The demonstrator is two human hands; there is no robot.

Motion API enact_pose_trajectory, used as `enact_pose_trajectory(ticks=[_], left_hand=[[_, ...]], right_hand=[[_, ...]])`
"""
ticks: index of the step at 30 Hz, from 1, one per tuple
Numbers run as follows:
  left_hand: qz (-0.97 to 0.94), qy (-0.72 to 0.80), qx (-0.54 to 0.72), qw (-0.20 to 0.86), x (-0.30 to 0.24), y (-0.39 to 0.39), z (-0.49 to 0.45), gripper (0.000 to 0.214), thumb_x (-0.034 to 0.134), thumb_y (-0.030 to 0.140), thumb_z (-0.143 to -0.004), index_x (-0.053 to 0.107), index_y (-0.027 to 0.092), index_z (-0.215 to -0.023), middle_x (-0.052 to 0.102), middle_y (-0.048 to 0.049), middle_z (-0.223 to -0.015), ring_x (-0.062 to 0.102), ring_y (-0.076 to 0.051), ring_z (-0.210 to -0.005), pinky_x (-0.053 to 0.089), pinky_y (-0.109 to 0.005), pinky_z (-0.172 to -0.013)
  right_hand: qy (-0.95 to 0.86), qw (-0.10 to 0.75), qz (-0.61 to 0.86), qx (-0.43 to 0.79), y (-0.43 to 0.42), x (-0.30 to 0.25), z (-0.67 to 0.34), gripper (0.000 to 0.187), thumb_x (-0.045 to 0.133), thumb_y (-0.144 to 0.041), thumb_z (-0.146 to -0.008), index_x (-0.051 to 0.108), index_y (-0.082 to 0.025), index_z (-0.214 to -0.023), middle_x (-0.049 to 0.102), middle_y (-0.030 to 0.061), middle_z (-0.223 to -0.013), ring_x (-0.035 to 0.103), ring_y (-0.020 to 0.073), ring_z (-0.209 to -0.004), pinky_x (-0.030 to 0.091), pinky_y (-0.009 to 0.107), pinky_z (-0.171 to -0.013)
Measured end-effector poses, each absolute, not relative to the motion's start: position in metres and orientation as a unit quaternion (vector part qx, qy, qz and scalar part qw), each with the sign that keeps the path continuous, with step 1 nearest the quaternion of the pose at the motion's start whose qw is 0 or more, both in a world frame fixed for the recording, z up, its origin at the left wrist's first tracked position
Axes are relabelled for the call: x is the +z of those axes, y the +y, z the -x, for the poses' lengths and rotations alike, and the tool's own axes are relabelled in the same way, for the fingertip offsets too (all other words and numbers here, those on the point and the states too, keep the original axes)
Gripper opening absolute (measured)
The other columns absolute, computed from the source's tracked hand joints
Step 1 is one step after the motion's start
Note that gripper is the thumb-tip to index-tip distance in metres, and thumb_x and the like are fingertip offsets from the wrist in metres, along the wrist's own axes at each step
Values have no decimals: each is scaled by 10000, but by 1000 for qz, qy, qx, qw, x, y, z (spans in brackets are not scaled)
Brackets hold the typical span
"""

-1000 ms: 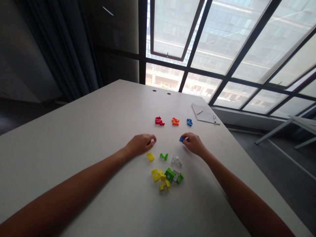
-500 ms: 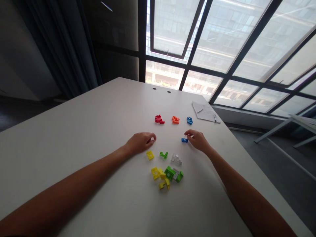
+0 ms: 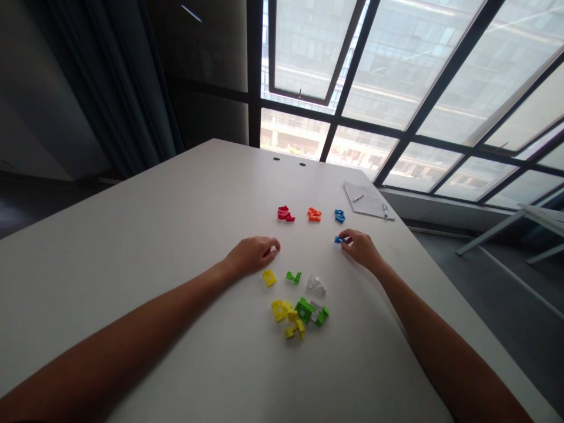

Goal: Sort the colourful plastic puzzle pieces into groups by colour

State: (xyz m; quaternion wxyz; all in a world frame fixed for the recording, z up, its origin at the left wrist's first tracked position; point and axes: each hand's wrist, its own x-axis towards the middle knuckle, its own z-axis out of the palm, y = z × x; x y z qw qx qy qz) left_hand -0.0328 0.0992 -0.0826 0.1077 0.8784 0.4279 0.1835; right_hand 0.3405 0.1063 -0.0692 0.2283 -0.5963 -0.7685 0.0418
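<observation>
Between the thumb and fingers of my right hand (image 3: 359, 247) is a small blue plastic piece (image 3: 339, 239), partly covered by the fingertips. Just beyond it lies a group of blue pieces (image 3: 339, 215). My left hand (image 3: 252, 254) rests on the table, loosely curled, a gap showing between thumb and fingers and nothing in it. A single yellow piece (image 3: 269, 278) is closest to it. In the same row are a green piece (image 3: 294, 277) and some clear or whitish pieces (image 3: 316, 284).
Red pieces (image 3: 285, 214) and orange pieces (image 3: 314, 214) form the far row. A mixed heap of yellow pieces (image 3: 279, 310) and green pieces (image 3: 304, 309) lies nearer me on the white table (image 3: 185, 205). Paper (image 3: 366, 200) with pens sits by the right edge.
My right hand has closed on the blue piece and moved it slightly away from me and to the right, toward the blue group. The left hand has stayed put.
</observation>
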Motion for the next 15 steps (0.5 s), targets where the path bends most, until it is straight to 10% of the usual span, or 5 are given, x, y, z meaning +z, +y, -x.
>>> enact_pose_trajectory(ticks=[15], left_hand=[[-876,433,182,108,-83,100,32,175,513,289,-913,658,277,-1012,677,14,-807,607,-170,-743,349,-273,-620]], right_hand=[[-675,326,658,-76,186,-95,-367,171,627,-178,-791,648,-171,-960,739,89,-940,660,211,-741,499,338,-773]])
